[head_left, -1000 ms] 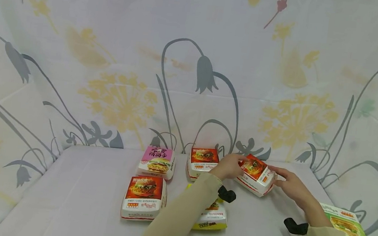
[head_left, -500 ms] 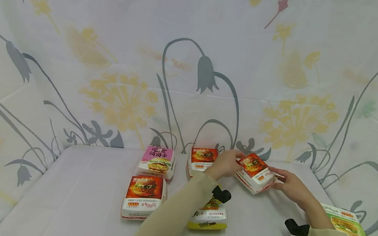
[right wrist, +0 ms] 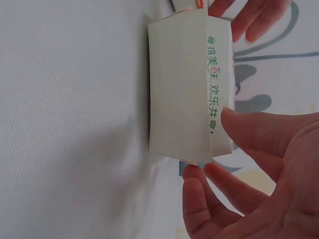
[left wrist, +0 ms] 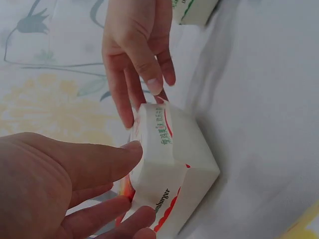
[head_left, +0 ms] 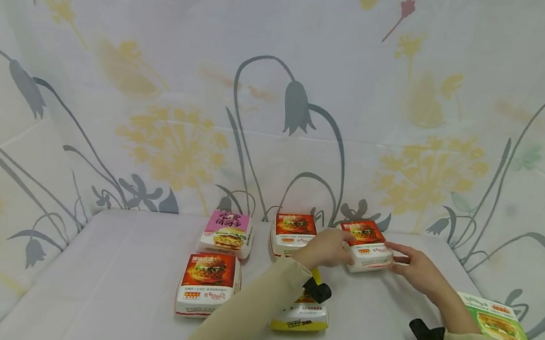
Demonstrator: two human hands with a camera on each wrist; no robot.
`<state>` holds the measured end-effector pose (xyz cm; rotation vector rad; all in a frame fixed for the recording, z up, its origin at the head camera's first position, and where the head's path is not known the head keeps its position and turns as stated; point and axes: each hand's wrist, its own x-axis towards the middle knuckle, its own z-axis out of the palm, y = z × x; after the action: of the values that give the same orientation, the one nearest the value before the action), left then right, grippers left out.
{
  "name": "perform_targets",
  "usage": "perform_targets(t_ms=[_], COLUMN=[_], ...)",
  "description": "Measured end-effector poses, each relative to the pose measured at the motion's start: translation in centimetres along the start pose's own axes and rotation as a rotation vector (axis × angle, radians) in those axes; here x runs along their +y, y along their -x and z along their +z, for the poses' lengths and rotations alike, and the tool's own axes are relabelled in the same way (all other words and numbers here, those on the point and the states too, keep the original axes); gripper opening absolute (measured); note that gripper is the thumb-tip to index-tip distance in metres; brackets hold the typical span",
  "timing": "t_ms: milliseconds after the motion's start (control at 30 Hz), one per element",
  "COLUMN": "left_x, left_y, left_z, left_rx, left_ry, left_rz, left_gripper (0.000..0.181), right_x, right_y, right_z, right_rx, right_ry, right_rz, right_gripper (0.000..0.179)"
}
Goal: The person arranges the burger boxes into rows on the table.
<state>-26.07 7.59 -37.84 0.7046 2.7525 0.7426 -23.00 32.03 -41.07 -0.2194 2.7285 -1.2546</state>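
Note:
A white burger box with a red printed lid stands at the back right of the table, between both hands. At its left end my left hand pinches it, thumb along the lid edge and fingers against the side, as the left wrist view shows. My right hand touches the box's right end with rather straight fingers. In the right wrist view its thumb lies at the lid edge of the box, its fingertips by a corner. Another red-topped burger box stands just left of my left hand.
A pink box and a red-topped box stand further left. Partly under my left sleeve is a yellow box. A green box lies beside my right forearm. A patterned cloth hangs behind the table.
The box between my hands has turned from a slanted position to nearly square with the table. My left hand has moved from its back left side down toward its front left.

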Motion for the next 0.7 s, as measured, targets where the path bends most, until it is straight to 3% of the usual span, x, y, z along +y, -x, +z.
perform_targets(t_ms=[200, 433, 700], left_x=[-0.3, -0.5, -0.6], left_y=[-0.3, -0.6, -0.8], left_z=[0.3, 0.5, 0.6], left_rx=[0.012, 0.025, 0.049], left_ry=[0.019, 0.065, 0.095], left_rz=[0.004, -0.014, -0.041], left_gripper=[0.051, 0.048, 0.049], right_x=[0.2, 0.0, -0.5], right_y=[-0.1, -0.3, -0.4], right_z=[0.4, 1.4, 2.5], right_rx=[0.025, 0.107, 0.193], right_ry=[0.006, 0.04, 0.142], right_rz=[0.002, 0.028, 0.011], right_gripper=[0.065, 0.063, 0.055])
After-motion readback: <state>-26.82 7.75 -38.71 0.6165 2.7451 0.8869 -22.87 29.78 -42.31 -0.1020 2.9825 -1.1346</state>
